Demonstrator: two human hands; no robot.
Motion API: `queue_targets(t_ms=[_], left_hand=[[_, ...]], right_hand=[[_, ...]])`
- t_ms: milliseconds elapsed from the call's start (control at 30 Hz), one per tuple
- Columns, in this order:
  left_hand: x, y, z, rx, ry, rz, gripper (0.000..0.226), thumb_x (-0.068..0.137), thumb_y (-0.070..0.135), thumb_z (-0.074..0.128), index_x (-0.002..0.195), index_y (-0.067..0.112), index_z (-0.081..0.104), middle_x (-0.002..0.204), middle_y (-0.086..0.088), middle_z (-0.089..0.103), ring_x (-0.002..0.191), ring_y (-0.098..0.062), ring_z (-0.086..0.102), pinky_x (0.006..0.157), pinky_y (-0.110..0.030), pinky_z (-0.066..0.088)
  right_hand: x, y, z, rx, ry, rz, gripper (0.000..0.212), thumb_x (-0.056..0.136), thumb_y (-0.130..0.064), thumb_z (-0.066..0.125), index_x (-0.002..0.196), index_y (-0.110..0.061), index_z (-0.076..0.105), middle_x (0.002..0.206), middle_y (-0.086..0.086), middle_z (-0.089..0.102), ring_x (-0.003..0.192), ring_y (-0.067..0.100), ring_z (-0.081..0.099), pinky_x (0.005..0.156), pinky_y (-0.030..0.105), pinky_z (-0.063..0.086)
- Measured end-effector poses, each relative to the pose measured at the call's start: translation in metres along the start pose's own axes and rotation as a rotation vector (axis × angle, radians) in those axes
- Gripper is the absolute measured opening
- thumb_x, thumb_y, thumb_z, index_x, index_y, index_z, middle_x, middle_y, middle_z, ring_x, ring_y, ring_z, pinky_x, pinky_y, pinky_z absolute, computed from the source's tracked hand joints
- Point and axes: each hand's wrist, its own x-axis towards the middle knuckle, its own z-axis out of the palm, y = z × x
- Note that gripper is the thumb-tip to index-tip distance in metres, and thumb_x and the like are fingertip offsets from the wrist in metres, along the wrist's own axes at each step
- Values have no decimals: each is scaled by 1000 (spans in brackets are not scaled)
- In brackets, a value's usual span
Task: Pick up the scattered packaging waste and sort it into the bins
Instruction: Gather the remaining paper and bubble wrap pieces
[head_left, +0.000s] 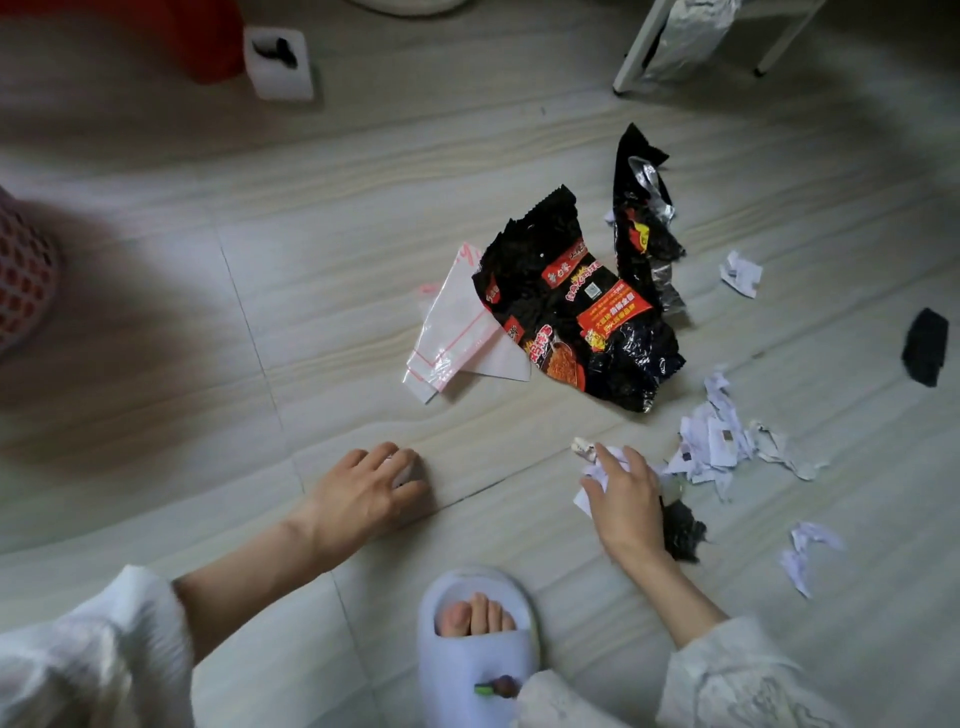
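Packaging waste lies scattered on the pale floor. A large crumpled black noodle wrapper (576, 312) sits in the middle, with a clear red-striped plastic bag (452, 332) at its left and a torn black foil strip (644, 218) behind it. White paper scraps (722, 441) spread to the right. My right hand (623, 499) grips crumpled white paper scraps near a small black wrapper piece (683, 530). My left hand (369, 488) rests low on the floor, fingers curled over something small and pale that is mostly hidden.
A white-and-red mesh bin (21, 280) stands at the left edge. A red object (197, 36) and a white box (280, 62) are at the back left, a white frame with a silver bag (685, 36) at the back right. My slippered foot (475, 639) is in front.
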Motion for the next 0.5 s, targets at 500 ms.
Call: queue_targets(t_ms=[500], left_hand=[[-25, -32, -28, -388, -212, -553, 25, 90, 11, 49, 114, 10, 56, 112, -9, 53, 104, -28, 55, 77, -29, 39]], right_hand=[[-18, -104, -18, 526, 66, -395, 34, 84, 8, 55, 112, -8, 67, 111, 6, 62, 105, 15, 55, 84, -3, 30]])
